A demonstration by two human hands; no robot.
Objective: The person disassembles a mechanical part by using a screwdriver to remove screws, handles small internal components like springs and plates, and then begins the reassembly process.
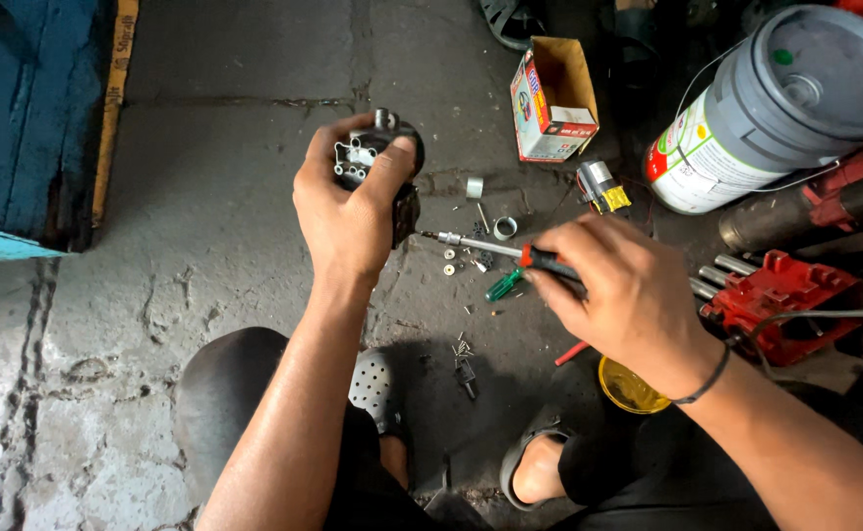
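Nearest the camera, two bare knees bend over a rough, cracked grey concrete floor (215, 226), with one grey perforated rubber clog (376, 385) on the left foot and one dark strap sandal (535, 440) on the right. Right of that sandal lies one shallow yellow round lid (628, 388).

The right hand (628, 300), a thin dark cord at its wrist, is clenched around a slim screwdriver with a red-and-black handle and a bright steel shaft (495, 248); its tip points left toward the left hand. Just under the shaft lies a second, green-handled screwdriver (501, 285), and around it small loose screws and washers, too many and too small to count.

The left hand (348, 211) grasps a black, rounded motor-like housing with a pale cast-metal face (373, 162), held above the floor, left of the screwdriver tip.

Beyond the screwdriver sit two short metal rings (503, 227), a small grey and yellow cylindrical part (601, 185), and one open cardboard box printed red and white (554, 98); its inside looks empty. To the right stand a red metal tool body with steel rods (780, 295) and one large grey-lidded plastic pail (776, 108), lying tilted.
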